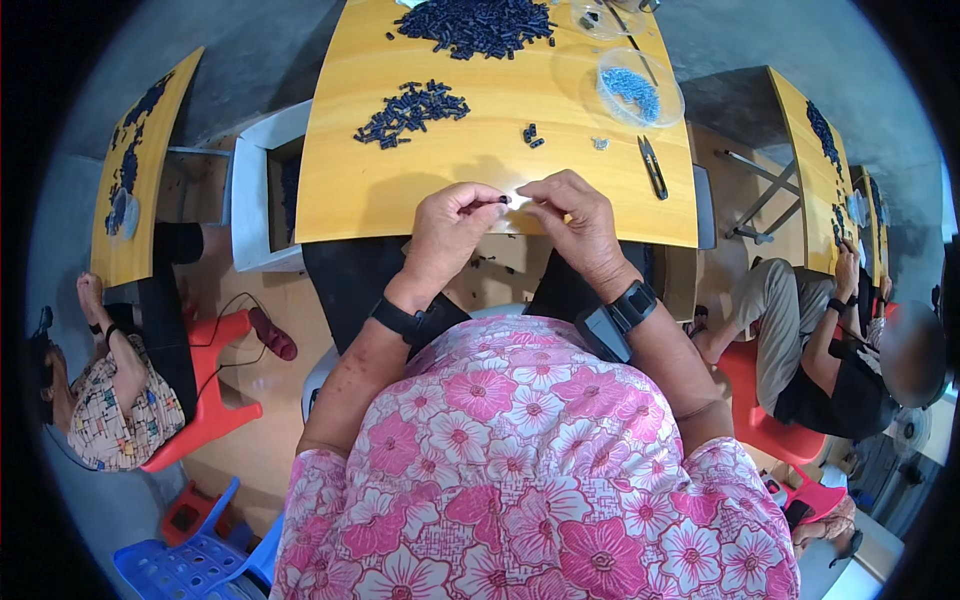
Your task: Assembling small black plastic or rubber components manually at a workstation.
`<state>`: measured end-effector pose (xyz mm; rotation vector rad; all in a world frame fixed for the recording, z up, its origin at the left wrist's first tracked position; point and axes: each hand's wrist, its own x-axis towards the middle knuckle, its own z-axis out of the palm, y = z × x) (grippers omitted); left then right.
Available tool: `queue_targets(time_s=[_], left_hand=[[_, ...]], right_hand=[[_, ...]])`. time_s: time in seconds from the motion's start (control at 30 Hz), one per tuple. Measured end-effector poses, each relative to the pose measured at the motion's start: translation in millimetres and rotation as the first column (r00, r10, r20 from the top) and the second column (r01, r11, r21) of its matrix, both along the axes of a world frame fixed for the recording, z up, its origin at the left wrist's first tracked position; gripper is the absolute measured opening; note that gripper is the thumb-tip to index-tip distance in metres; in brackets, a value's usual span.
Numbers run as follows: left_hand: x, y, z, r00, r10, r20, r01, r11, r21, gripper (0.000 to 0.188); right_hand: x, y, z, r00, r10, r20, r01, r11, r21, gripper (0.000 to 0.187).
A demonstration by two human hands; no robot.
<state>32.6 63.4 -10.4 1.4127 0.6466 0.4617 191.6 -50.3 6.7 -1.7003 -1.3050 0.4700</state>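
Over the near edge of the table, my left hand (455,225) pinches a small black plastic part (504,200) between thumb and forefinger. My right hand (575,222) faces it a short way off, thumb and forefinger drawn together in a pinch; whatever they hold is too small to make out. Beyond my hands lie a few loose black pieces (532,136) and a tiny cluster of silvery bits (600,144). A pair of black thread snips (652,168) rests to the right of them.
Farther off are a small heap of black parts (412,113) and a large pile (478,25). A clear bowl (676,108) holds light-blue pieces. At the left, a pale open box (255,215) stands beside the table. Other people sit at tables (140,195) on both sides.
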Motion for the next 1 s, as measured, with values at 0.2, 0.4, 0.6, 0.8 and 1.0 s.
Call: queue_targets(time_s=[0.2,0.4,0.6,0.8,1.0], left_hand=[[-0.1,13.1,-15.4,0.993,0.117,-0.013,-0.107,0.946,0.307,0.01],[-0.2,13.1,-13.5,0.994,0.085,-0.062,-0.059,0.94,0.335,0.006],[-0.2,13.3,-13.6,0.996,0.08,-0.046,-0.061,0.945,0.322,0.006],[-0.4,13.7,-13.6,0.995,0.083,-0.054,-0.06,0.941,0.333,0.006],[-1.3,14.7,-16.8,0.997,0.069,-0.036,-0.053,0.942,0.33,0.005]], right_hand=[[45.9,-10.9,-25.8,0.921,-0.29,0.259,0.286,0.957,0.054,0.016],[79.0,-5.7,-37.9,0.875,-0.435,0.214,0.441,0.897,0.022,0.017],[88.2,-0.1,-40.9,0.864,-0.443,0.239,0.459,0.888,-0.014,0.013],[91.1,1.7,-42.2,0.865,-0.445,0.23,0.458,0.889,-0.004,0.011],[88.7,0.1,-45.4,0.87,-0.492,0.01,0.492,0.87,-0.013,0.008]])
